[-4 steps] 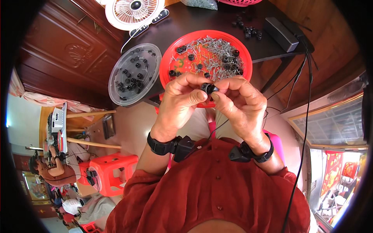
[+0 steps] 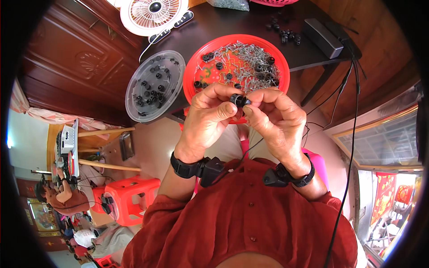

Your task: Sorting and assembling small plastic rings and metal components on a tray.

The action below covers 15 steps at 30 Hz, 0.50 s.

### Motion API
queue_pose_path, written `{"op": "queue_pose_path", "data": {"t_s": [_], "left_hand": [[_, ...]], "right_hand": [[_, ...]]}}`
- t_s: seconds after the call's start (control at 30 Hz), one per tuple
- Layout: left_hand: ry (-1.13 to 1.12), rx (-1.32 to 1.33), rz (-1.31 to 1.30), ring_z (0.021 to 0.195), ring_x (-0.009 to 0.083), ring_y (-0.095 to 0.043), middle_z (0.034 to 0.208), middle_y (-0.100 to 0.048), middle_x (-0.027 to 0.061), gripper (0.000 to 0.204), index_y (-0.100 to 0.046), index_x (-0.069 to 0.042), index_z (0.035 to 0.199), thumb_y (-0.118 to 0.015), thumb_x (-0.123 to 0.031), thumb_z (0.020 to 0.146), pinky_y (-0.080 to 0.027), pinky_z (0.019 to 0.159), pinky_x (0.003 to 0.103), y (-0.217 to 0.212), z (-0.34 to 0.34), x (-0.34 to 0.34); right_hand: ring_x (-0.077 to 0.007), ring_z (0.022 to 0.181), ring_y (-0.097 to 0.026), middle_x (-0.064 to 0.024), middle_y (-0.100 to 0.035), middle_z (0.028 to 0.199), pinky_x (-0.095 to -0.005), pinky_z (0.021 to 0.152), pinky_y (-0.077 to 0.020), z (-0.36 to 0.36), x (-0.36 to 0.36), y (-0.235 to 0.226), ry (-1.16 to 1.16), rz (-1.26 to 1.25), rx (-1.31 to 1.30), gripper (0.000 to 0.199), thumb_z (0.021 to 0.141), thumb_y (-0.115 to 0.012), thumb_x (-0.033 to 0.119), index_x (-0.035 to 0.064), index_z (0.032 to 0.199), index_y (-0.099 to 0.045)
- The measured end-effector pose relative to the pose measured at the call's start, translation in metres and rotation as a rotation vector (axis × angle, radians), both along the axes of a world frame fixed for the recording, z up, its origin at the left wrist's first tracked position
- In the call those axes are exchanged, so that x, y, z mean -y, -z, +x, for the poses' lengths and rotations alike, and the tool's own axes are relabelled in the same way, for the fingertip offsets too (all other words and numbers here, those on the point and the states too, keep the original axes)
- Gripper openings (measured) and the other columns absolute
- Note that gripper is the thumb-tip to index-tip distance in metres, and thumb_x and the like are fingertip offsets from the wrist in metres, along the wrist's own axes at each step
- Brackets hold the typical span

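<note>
Close in front of my chest, over the near rim of the red round tray [image 2: 192, 58], both hands meet at a small black plastic fitting [image 2: 237, 99]. My left hand [image 2: 205, 118] pinches its left side between thumb and fingers. On the other side, the thumb and index finger of my right hand [image 2: 279, 118] close on its right end, where a small greyish tip shows. Whether it is one piece or two joined ones I cannot tell. Many thin silver metal pins [image 2: 250, 60] lie in the tray, with several black fittings [image 2: 219, 65] scattered among them.
A clear round lid-like tray [image 2: 131, 96] with more black fittings sits left of the red tray. The dark table [image 2: 214, 22] also bears a white fan [image 2: 154, 18], loose black pieces [image 2: 289, 36] and a grey bar-shaped box [image 2: 322, 38]. Black cables [image 2: 353, 120] hang at right. Red stools [image 2: 132, 201] and a seated person [image 2: 67, 196] are at left.
</note>
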<state>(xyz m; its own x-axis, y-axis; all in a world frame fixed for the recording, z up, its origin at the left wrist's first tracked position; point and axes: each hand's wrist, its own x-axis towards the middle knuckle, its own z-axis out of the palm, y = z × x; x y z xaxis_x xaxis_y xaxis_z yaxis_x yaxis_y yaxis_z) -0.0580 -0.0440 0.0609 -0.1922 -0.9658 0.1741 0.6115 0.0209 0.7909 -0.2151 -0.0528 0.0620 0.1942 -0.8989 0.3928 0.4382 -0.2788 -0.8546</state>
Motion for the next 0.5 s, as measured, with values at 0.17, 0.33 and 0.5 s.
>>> {"op": "queue_pose_path", "data": {"t_s": [0.17,0.33,0.5], "left_hand": [[0.022,-0.011,0.027,0.077,0.0146,-0.059,0.091,-0.062,0.0072,0.025,-0.058,-0.003,0.105,-0.063,-0.004,0.081,-0.050,0.068,0.028,0.0036,0.0008,0.0025],[0.030,-0.019,0.047,0.078,0.0153,-0.059,0.091,-0.062,0.0074,0.026,-0.057,-0.003,0.107,-0.063,-0.004,0.081,-0.050,0.070,0.028,0.0051,0.0008,0.0030],[-0.006,0.002,0.048,0.084,0.0177,-0.061,0.094,-0.062,0.0087,0.026,-0.057,-0.002,0.106,-0.063,-0.004,0.081,-0.051,0.074,0.031,0.0032,-0.0040,0.0021]], "right_hand": [[-0.0115,0.078,-0.060,-0.0057,-0.058,0.087,-0.0247,0.071,-0.0521,-0.0014,-0.0003,0.0004,-0.031,0.060,0.074,0.015,0.079,-0.062,-0.007,-0.0045,0.093,-0.057],[-0.0111,0.078,-0.060,-0.0053,-0.058,0.087,-0.0245,0.072,-0.0519,-0.0033,-0.0004,0.0014,-0.036,0.101,0.086,0.015,0.079,-0.061,-0.007,-0.0043,0.093,-0.056],[-0.0103,0.078,-0.060,-0.0051,-0.058,0.088,-0.0238,0.071,-0.0514,-0.0034,0.0007,0.0036,-0.042,0.092,0.086,0.016,0.079,-0.061,-0.007,-0.0040,0.094,-0.057]]}}
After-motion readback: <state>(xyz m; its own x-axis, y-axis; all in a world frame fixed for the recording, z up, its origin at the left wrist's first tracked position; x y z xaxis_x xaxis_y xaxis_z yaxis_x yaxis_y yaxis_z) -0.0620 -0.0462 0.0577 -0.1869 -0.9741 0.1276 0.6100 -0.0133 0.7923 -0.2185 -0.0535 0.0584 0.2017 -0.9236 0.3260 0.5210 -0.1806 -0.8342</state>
